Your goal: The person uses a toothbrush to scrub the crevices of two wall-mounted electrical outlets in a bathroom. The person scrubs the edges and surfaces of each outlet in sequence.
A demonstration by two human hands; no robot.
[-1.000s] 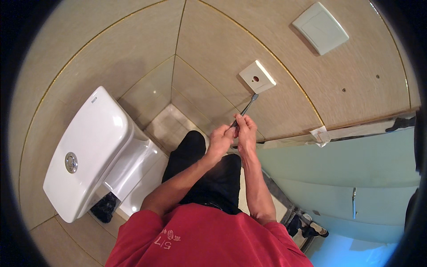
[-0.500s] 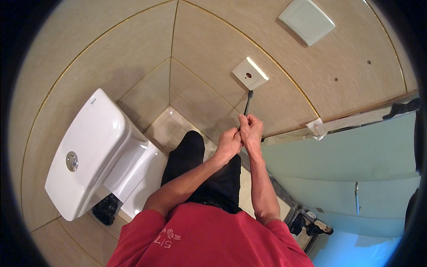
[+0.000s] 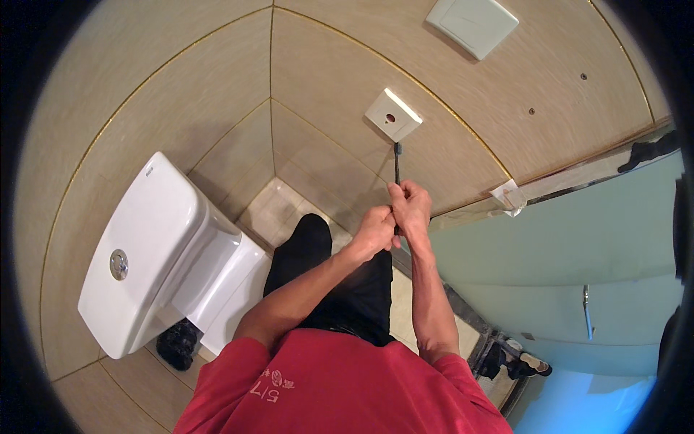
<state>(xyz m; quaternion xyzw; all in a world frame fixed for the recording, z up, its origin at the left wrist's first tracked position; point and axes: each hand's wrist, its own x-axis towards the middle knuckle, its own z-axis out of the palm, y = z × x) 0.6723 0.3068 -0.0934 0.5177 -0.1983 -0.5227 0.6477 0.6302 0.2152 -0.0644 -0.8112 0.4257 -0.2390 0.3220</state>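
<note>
Both my hands are closed around a thin black toothbrush (image 3: pixel 397 168), held in front of my knees. My right hand (image 3: pixel 411 207) grips the upper handle, while my left hand (image 3: pixel 374 230) presses against it lower down, its fingers partly hidden. The toothbrush's small oblong head points at the lower edge of a square white wall plate (image 3: pixel 393 117) with a dark reddish round spot in its middle. Whether the head touches the plate I cannot tell.
On the left stands a white toilet (image 3: pixel 141 253) with a black bag (image 3: pixel 177 343) beside it. A larger white wall plate (image 3: pixel 473 26) is higher up. To the right are a frosted glass door (image 3: pixel 528 253) with a metal handle (image 3: pixel 587 311), and shoes (image 3: pixel 535 364) beyond a threshold.
The whole view has shifted slightly, so the wall plates sit further left. The toothbrush now stands more upright in the picture; both hands keep their grip.
</note>
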